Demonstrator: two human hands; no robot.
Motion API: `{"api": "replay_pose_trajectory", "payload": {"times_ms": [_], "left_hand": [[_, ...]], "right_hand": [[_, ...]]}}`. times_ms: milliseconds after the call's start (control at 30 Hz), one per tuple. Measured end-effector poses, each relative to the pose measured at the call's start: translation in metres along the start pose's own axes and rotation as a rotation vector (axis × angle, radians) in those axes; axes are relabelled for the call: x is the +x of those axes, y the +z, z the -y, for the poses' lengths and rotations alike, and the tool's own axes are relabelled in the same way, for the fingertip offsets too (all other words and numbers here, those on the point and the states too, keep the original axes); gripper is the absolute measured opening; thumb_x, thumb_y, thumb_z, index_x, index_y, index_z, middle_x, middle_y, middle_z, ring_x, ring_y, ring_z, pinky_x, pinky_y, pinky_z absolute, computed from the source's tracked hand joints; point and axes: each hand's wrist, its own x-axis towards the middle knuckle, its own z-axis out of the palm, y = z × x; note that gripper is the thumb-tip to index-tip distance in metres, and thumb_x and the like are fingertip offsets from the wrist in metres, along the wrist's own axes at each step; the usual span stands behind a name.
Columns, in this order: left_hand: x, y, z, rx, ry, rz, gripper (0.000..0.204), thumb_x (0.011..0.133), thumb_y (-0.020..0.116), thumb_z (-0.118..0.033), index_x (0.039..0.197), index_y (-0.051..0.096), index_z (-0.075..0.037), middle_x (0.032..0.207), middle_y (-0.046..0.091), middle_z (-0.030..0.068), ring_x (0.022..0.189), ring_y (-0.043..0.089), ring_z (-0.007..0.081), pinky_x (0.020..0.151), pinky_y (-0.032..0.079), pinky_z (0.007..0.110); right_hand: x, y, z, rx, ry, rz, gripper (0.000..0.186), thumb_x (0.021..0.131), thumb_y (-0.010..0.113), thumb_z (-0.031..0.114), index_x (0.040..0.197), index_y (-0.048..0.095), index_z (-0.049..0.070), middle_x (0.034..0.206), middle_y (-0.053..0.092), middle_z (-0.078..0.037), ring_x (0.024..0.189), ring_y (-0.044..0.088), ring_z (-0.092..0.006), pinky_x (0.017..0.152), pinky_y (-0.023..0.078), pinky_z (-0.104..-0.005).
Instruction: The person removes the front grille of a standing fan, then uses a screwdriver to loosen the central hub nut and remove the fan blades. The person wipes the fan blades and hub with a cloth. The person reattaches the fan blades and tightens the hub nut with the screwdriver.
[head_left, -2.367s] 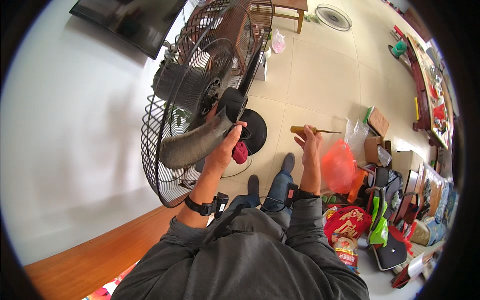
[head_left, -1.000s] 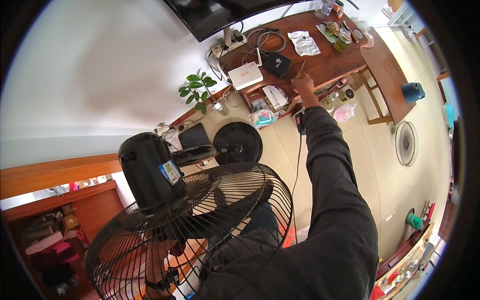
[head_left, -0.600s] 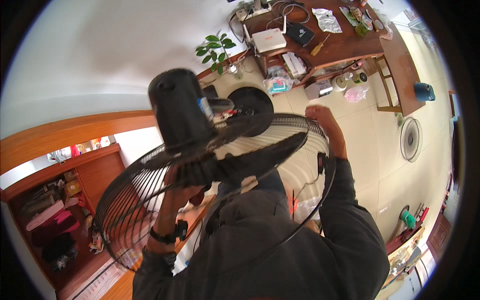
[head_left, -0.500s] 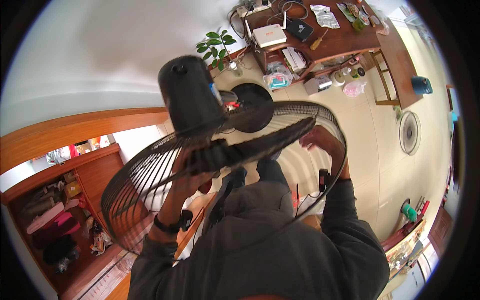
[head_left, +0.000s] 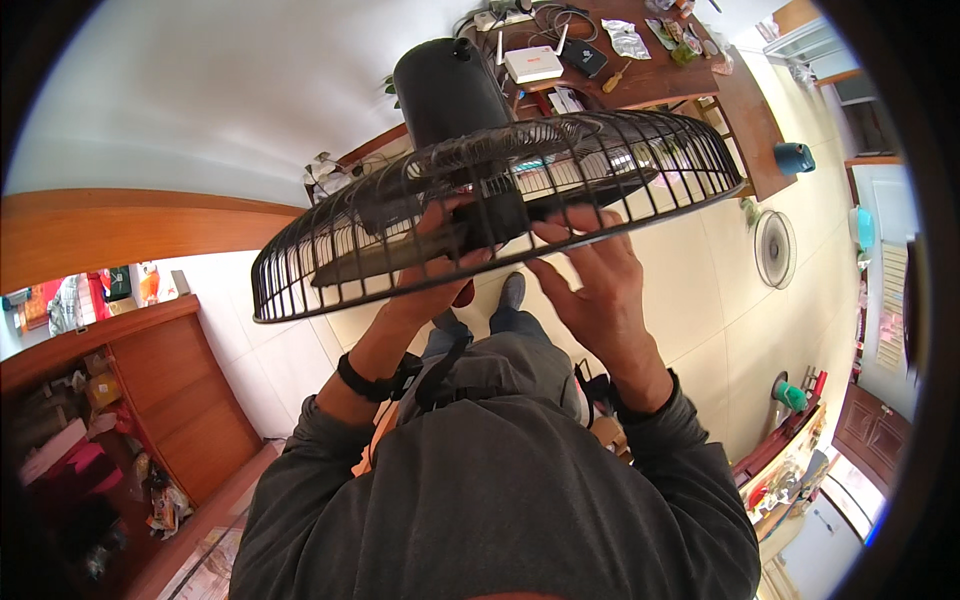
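Observation:
A black fan head stands in front of me, its motor housing up and its rear wire grille opening toward me. Inside the grille sit a dark fan blade and its hub. My left hand is closed on the blade close to the hub, its fingers partly behind the grille wires. My right hand reaches in from the right with bent fingers on the blade beside the hub, thumb below them. The exact contact of its fingertips is partly hidden by the grille rim.
A round fan grille lies on the tiled floor to the right. Ahead is a brown desk with a white router, a black box and a yellow-handled screwdriver. A wooden cabinet stands at left.
The fan head has turned and moved up and right. My right hand has moved from the grille's right side in to the hub. My left hand has stayed near the hub.

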Motion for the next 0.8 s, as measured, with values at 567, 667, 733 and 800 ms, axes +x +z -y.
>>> {"api": "replay_pose_trajectory", "payload": {"times_ms": [567,667,733,800], "left_hand": [[-0.004,0.01,0.014,0.327,0.1,-0.173,0.049,0.091,0.085,-0.02,0.128,0.06,-0.002,0.105,0.072,0.0139,0.094,0.069,0.0258,0.086,0.055,0.04],[-0.003,0.014,0.016,0.34,0.107,-0.167,0.049,0.091,0.085,-0.022,0.128,0.06,-0.001,0.106,0.072,0.0149,0.094,0.069,0.0269,0.086,0.055,0.041],[-0.005,0.015,0.02,0.367,0.147,-0.176,0.049,0.093,0.084,-0.022,0.128,0.06,0.0,0.107,0.072,0.0153,0.095,0.07,0.0281,0.086,0.055,0.042],[-0.007,0.016,0.026,0.332,0.208,-0.139,0.054,0.093,0.083,-0.013,0.138,0.054,-0.003,0.113,0.069,0.0114,0.102,0.066,0.0208,0.09,0.055,0.037]], "right_hand": [[0.06,0.024,-0.034,-0.38,-0.494,0.337,0.038,0.082,0.073,0.012,0.118,0.063,0.003,0.1,0.062,-0.01,0.092,0.071,-0.0276,0.072,0.059,-0.0373],[0.059,0.027,-0.038,-0.393,-0.477,0.361,0.037,0.083,0.072,0.013,0.118,0.064,0.005,0.103,0.064,-0.008,0.092,0.07,-0.0265,0.073,0.059,-0.0386],[0.055,0.028,-0.04,-0.444,-0.482,0.356,0.038,0.084,0.071,0.015,0.121,0.064,0.006,0.105,0.065,-0.008,0.094,0.069,-0.0254,0.074,0.059,-0.0396],[0.05,0.029,-0.042,-0.533,-0.532,0.321,0.04,0.086,0.07,0.017,0.124,0.065,0.007,0.108,0.066,-0.007,0.097,0.069,-0.0241,0.075,0.058,-0.0406]]}}
